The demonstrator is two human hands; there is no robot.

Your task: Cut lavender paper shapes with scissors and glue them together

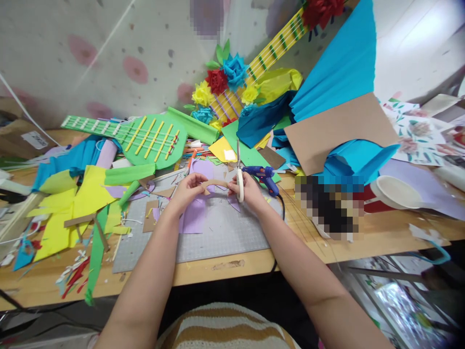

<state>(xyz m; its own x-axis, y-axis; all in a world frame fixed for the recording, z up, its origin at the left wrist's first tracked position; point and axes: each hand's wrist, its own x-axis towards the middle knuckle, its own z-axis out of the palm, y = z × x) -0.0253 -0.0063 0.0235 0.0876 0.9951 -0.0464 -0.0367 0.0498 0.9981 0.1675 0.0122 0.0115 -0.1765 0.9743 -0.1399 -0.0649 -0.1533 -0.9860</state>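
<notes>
a wooden tabletop [203, 275] bears a gray cutting mat [232, 240] near its front edge. a blue glue gun [268, 177] lies near the mat's right edge. over the mat, the right hand [252, 191] curls its fingers round white-handled scissors [240, 188] and grips one end of a curved cardboard strip [217, 183]; the left hand [187, 192] pinches the other between bunched fingertips.

Arched brown strip [217, 182], white-handled scissors [240, 186]

Above the grey cutting mat [232, 242], the left hand [189, 190] and right hand [251, 191] hold a curved brown strip [215, 183]; the right also holds scissors [240, 185]. A blue glue gun [268, 183] lies by the mat's right edge, a green guitar [147, 140] beyond its left.
</notes>
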